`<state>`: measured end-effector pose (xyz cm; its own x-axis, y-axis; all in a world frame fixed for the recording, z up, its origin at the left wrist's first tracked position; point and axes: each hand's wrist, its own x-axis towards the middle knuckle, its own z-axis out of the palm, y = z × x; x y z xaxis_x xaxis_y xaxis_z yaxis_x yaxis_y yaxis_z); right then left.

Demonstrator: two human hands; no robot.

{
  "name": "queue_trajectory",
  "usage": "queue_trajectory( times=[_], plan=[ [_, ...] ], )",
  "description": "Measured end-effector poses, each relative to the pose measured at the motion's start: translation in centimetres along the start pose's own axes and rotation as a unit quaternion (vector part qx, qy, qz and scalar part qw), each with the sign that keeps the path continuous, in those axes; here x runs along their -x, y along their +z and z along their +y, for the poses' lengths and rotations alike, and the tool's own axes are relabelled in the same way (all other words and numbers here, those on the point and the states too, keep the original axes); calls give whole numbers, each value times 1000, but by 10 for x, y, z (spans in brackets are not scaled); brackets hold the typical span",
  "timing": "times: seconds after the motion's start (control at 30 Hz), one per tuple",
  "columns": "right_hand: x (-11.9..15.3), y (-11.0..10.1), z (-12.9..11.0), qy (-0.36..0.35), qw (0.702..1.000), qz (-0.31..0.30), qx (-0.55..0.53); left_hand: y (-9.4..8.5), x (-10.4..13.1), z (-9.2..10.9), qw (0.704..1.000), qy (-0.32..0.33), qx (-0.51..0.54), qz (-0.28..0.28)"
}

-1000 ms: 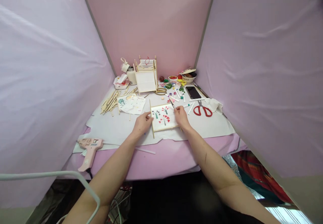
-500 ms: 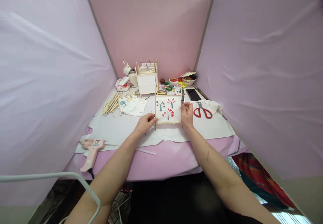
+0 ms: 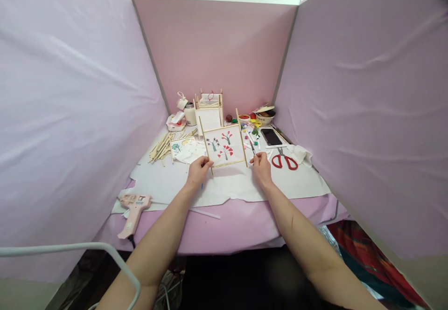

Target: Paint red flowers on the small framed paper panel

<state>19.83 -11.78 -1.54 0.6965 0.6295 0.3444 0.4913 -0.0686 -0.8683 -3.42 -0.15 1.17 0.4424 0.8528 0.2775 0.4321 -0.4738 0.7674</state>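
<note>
My left hand [image 3: 199,172] pinches the lower left corner of a small stick-framed panel [image 3: 219,149], which tilts above the white cloth. Red and dark flowers with green stems are painted on its white face. To the right of the panel and apart from it, my right hand [image 3: 261,167] is closed on a slim dark-and-silver tool [image 3: 252,148], perhaps a pen or knife. Behind the panel stands a white box-like frame of sticks [image 3: 209,119].
Wooden sticks [image 3: 161,148] and a stained cloth [image 3: 189,151] lie left. Red-handled scissors [image 3: 284,161], a phone [image 3: 271,137] and a bowl [image 3: 265,118] are on the right. A pink glue gun [image 3: 134,212] rests at the front left.
My right hand has come away from the panel's right side. The panel now leans tilted in my left hand, shifted a little left. The camera view has also shifted.
</note>
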Motion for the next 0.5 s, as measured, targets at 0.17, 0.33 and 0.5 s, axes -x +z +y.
queue_trajectory(
  times=[0.17,0.33,0.5],
  plan=[
    [2,-3,0,-5,989,-18,145,-5,-2,-4,1000,-10,4,9],
    [4,-2,1,-6,975,-26,221,-7,-3,-4,1000,-13,8,8],
    [6,-1,4,-14,974,-28,223,-10,-1,-2,1000,-8,11,0]
  ],
)
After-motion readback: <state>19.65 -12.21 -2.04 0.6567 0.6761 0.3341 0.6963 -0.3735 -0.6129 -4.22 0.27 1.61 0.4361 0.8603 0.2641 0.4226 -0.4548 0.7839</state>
